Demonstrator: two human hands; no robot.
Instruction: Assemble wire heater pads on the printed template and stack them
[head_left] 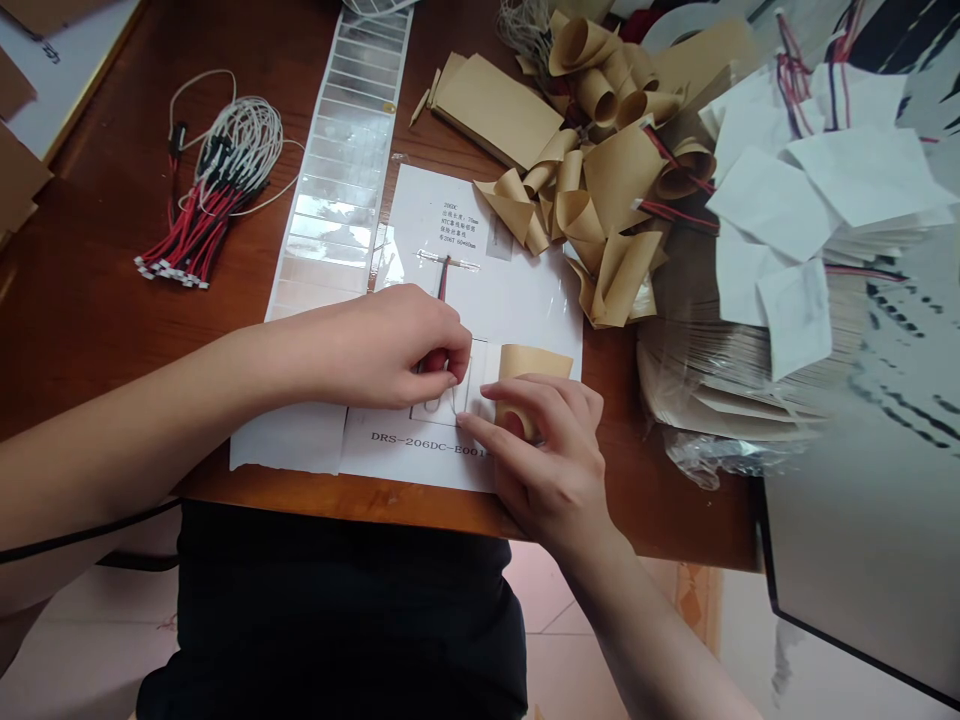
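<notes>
My left hand (pixel 390 345) rests on a white printed sheet (pixel 517 290) near the table's front edge, fingers pinched on a thin red and white wire (pixel 442 385) lying on a small white square. My right hand (pixel 551 450) is just to its right, fingertips pressing the square's edge beside the wire, with a curled brown paper strip (pixel 536 362) under the fingers. A sample wire (pixel 445 272) is taped higher up on the same sheet.
A bundle of red, black and white wires (pixel 214 185) lies at the left. A strip of clear labels (pixel 341 160) runs up the table. Curled brown backing papers (pixel 600 150) pile at the back. White squares and a bagged stack (pixel 780 300) crowd the right.
</notes>
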